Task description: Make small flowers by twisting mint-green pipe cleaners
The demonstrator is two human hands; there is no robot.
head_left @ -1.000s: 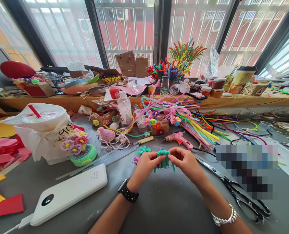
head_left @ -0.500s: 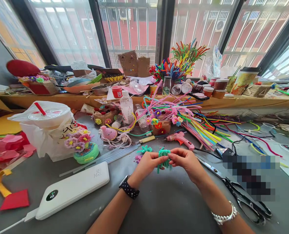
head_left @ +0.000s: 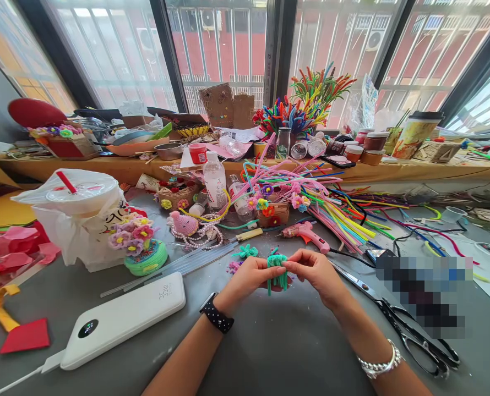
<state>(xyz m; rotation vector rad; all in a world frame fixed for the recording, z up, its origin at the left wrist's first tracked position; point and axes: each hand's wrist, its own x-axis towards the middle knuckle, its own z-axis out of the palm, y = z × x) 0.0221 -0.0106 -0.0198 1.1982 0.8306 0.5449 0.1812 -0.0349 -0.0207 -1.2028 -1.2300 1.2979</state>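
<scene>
A small piece of looped teal pipe cleaners (head_left: pixel 277 265) is held between my two hands, just above the grey table. My left hand (head_left: pixel 258 275) pinches it from the left, the thumb lying across its front and fingers behind. At its upper right edge, the thumb and fingertips of my right hand (head_left: pixel 312 273) are pinched together on it. Several short strands hang down below the left thumb. Just behind my left hand lie a teal pipe-cleaner flower (head_left: pixel 245 251) and a small purple and pink piece (head_left: pixel 234 267), partly hidden.
A pink glue gun (head_left: pixel 306 234) lies behind my hands. Large scissors (head_left: pixel 393 322) rest to the right. On the left are a white power bank (head_left: pixel 125 322), clear glue sticks (head_left: pixel 174 267) and a bagged drink cup (head_left: pixel 80 214). Bundled pipe cleaners (head_left: pixel 344 220) spread across the back.
The teal piece has turned a little, so more of its loops and hanging strands face me. My right fingers have shifted slightly up along its edge. Both hands keep their hold.
</scene>
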